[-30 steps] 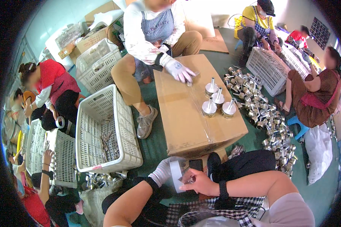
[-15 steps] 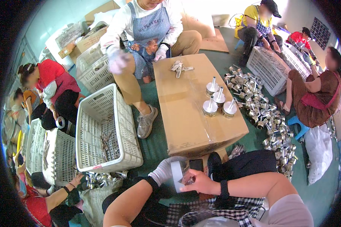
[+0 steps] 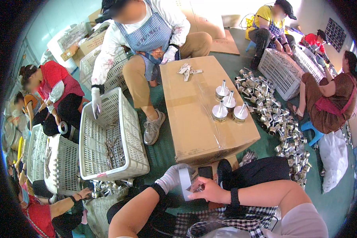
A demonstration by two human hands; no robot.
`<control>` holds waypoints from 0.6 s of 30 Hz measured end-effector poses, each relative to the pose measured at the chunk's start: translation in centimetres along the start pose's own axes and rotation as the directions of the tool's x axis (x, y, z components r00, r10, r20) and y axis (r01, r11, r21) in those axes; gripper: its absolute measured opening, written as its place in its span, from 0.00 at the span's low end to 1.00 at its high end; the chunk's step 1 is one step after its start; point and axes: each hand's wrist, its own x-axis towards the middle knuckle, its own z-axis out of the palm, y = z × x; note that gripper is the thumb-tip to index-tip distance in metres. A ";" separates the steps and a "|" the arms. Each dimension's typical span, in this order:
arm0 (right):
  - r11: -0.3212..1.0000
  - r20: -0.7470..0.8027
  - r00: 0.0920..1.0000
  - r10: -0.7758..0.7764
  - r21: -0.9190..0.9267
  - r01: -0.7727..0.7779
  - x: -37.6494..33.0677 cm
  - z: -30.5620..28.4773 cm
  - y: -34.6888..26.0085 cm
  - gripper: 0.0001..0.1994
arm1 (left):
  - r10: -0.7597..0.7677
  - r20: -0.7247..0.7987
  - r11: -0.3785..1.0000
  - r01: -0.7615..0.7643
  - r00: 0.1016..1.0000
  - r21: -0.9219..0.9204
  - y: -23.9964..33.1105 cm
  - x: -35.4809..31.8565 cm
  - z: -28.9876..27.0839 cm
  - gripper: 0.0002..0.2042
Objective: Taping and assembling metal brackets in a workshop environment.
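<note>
We hold a roll of tape [image 3: 185, 181] low in front of us, just off the near edge of the cardboard box [image 3: 202, 115] that stands on the floor. Left hand [image 3: 171, 178], in a white glove, has its fingers clamped round the roll. Right hand [image 3: 210, 191], bare with a dark wristband, has fingertips pinched together at the roll's face, on what looks like the loose tape end; too small to be sure.

On the box: four metal funnel-shaped parts [image 3: 228, 104] near its right edge, a few small pale pieces [image 3: 187, 70] near its far edge. White plastic basket [image 3: 109, 137] sits left of the box, and a heap of shiny metal parts [image 3: 273, 119] lies on the floor off the right edge. A person in a checked apron sits past the far edge, one gloved hand on the basket rim.

Judgement: to do this well, keep the roll steady in the left hand and peel the end straight off, without letting it fold on itself.
</note>
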 end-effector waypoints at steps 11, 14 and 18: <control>0.998 0.012 0.998 -0.063 -0.007 0.063 0.3 0.2 0.5 0.17 | -0.022 0.017 0.999 0.023 1.000 -0.042 0.2 -0.1 -0.4 0.11; 0.998 0.017 0.998 -0.059 -0.014 0.060 0.3 0.2 0.6 0.17 | 0.039 0.037 0.995 -0.042 0.999 0.092 0.1 0.0 -0.6 0.11; 0.997 0.015 0.997 -0.075 -0.004 0.075 0.4 0.3 1.0 0.17 | 0.021 0.054 0.999 -0.023 0.998 0.035 0.1 0.0 -0.7 0.11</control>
